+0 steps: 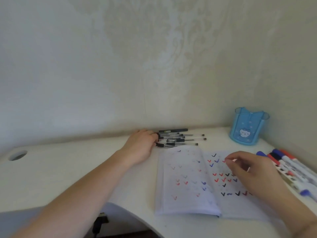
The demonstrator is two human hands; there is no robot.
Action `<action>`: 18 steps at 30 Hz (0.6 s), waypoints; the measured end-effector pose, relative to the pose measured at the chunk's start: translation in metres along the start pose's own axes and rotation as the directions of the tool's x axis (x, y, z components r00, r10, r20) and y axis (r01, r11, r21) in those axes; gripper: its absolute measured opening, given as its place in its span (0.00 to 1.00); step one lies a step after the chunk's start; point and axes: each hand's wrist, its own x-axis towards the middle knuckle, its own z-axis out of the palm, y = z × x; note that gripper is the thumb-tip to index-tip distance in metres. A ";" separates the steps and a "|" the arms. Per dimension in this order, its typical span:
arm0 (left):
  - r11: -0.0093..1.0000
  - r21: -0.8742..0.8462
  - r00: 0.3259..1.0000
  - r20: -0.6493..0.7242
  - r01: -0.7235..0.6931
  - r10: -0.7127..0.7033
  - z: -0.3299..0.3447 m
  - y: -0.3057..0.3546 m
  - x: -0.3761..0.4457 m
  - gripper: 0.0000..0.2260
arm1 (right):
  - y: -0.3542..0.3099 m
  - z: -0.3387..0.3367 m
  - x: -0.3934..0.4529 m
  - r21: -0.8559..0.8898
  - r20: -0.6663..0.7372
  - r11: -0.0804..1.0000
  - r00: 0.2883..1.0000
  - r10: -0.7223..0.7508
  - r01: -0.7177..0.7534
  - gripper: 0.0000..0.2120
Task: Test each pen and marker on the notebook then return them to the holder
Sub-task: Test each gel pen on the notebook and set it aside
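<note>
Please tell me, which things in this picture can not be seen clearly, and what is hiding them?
- Head view: the left hand covers the near ends of the pens, so which one it touches is unclear.
- The right hand hides part of the check marks on the notebook.
- The markers are cut off by the right edge.
- The inside of the blue holder is too blurred to judge.
</note>
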 end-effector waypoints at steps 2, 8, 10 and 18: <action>0.992 -0.031 0.990 -0.052 0.126 -0.127 -0.008 0.002 -0.004 0.07 | 0.000 -0.001 0.000 0.026 -0.003 1.000 1.000 -0.006 0.006 0.10; 0.751 -0.636 0.949 -0.091 0.177 -0.301 -0.059 0.071 0.001 0.09 | -0.013 -0.006 0.001 0.195 0.113 0.981 0.993 -0.015 -0.008 0.18; 0.685 -0.728 1.000 -0.016 0.004 -0.024 -0.069 0.112 0.004 0.09 | -0.018 -0.010 0.001 0.311 0.050 0.950 0.999 -0.005 -0.011 0.25; 0.819 -0.470 0.938 -0.062 -0.328 0.340 -0.030 0.169 0.017 0.12 | -0.011 -0.014 0.008 0.544 -0.120 0.819 0.950 0.288 -0.180 0.26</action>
